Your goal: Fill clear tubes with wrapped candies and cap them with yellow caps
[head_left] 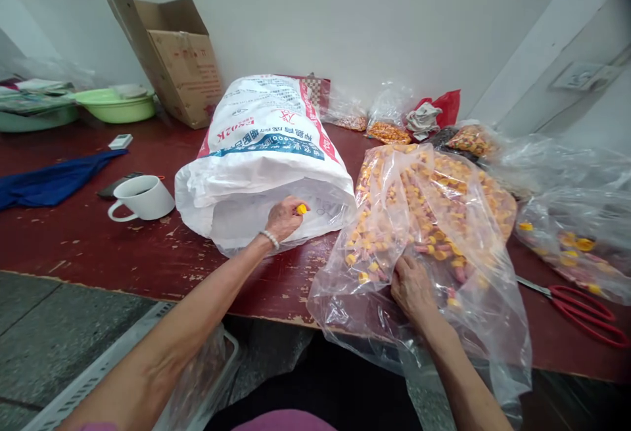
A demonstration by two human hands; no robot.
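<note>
Pinches yellow piece [301, 209] in curled left hand [284, 219] at mouth of white sack [266, 115]; cannot tell grip of right hand [412, 284] at clear bag [488, 313]; could spill loose pieces [440, 246] through bag's slack, overhanging mouth.

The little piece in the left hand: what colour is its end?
Yellow; the piece shows best in the head view.

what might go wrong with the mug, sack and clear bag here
The white mug stands close beside the white sack, so a shift of the sack might knock it over. The clear bag droops over the front edge of the table, so some yellow pieces might slide off there.
</note>
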